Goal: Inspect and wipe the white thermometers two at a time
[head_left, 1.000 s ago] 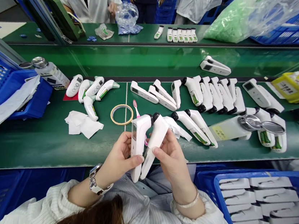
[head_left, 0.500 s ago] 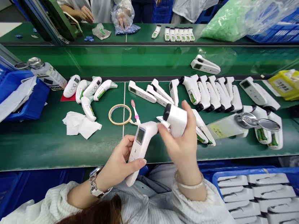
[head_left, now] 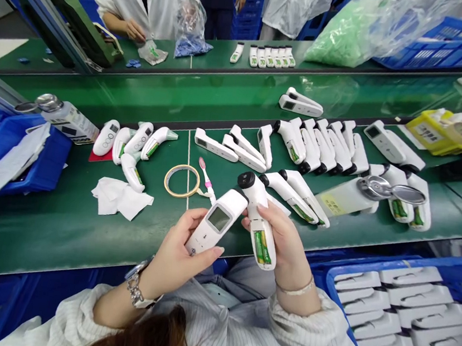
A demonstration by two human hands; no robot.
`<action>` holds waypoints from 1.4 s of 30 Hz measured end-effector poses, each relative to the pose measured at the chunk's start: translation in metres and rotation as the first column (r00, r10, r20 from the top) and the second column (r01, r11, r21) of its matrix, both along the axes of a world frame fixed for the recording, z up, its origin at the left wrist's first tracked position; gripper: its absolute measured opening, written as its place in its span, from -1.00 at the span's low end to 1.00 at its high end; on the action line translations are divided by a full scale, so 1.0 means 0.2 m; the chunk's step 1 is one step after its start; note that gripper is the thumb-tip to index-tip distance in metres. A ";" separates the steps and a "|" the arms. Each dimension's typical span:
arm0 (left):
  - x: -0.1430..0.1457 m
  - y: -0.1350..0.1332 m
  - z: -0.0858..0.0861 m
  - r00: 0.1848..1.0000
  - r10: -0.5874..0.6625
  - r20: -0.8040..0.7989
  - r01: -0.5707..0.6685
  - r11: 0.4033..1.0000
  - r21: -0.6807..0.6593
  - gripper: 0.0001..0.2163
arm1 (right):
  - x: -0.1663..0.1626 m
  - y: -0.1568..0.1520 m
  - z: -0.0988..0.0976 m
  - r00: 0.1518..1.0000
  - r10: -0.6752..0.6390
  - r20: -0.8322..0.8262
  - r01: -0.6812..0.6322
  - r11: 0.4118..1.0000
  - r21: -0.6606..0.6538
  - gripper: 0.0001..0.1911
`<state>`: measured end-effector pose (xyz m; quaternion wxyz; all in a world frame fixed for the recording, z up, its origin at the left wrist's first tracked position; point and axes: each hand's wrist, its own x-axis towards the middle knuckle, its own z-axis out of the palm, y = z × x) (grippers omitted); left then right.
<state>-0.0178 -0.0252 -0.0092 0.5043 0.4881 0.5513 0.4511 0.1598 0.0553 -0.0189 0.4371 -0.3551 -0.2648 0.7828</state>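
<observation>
My left hand (head_left: 179,251) grips a white handheld thermometer (head_left: 216,222) with its small screen facing up. My right hand (head_left: 285,241) holds a second white thermometer (head_left: 256,221) tilted with its open battery bay up, green batteries showing. Both are held close together above the near edge of the green bench (head_left: 61,219). Two more open thermometers (head_left: 295,195) lie just beyond my right hand.
Rows of white thermometers (head_left: 322,145) lie across the bench, with a tape ring (head_left: 182,180), a pink toothbrush (head_left: 207,177) and white wipes (head_left: 120,197). A blue crate of white trays (head_left: 398,317) stands at my right. People in white coats work beyond the far conveyor.
My right hand lifted its thermometer away, turned it over and brought it back, battery bay now up. My left hand tipped its thermometer so the screen faces me.
</observation>
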 end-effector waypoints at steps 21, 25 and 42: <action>0.08 0.07 -0.06 0.910 0.070 0.409 -0.082 0.997 0.012 -0.45 | -0.13 -0.12 -0.05 0.990 0.086 0.110 -0.117 0.942 0.316 -0.46; 0.08 0.07 -0.06 0.901 0.071 0.428 -0.081 0.997 0.007 -0.42 | -0.13 -0.12 -0.05 0.991 0.089 0.101 -0.116 0.944 0.309 -0.43; 0.06 0.10 -0.02 0.775 0.331 0.537 -0.171 0.930 -0.326 -0.60 | -0.06 -0.10 -0.02 0.989 0.068 -0.133 -0.078 0.994 -0.073 -0.65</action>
